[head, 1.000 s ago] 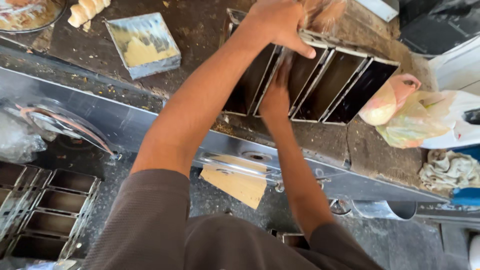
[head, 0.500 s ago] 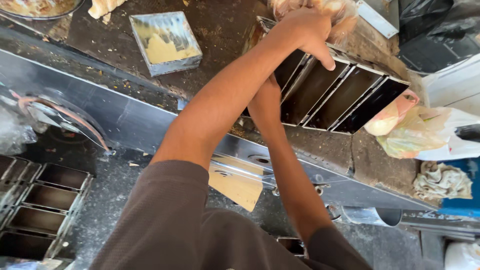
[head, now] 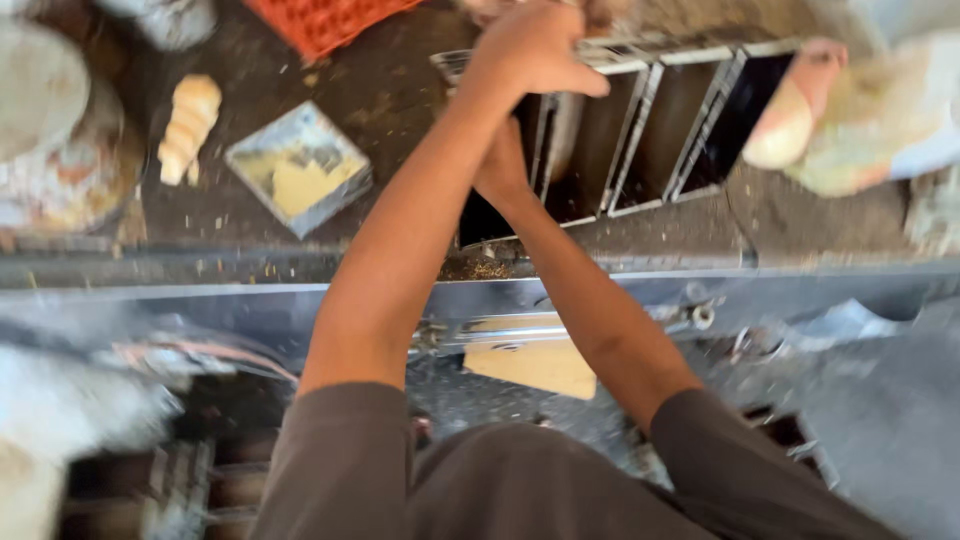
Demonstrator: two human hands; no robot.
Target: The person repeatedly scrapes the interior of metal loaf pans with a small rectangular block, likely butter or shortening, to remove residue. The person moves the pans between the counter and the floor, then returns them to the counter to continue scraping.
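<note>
left hand (head: pixel 535 50) gripping loaf pan set (head: pixel 640 130) far rim | right hand (head: pixel 500 170) inside nearest pan

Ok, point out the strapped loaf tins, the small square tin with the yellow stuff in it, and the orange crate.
strapped loaf tins (head: pixel 690 120), head view, inner wall of a middle tin
small square tin (head: pixel 298 183), head view, its yellow contents
orange crate (head: pixel 325 18), head view, its mesh surface

Bare counter (head: pixel 400 120) between tins (head: pixel 660 130); foil tray (head: pixel 298 168)

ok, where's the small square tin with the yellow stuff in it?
In the head view, the square tin sits on the dark worktop at upper left, between the pale ridged roll and the left forearm.
</note>
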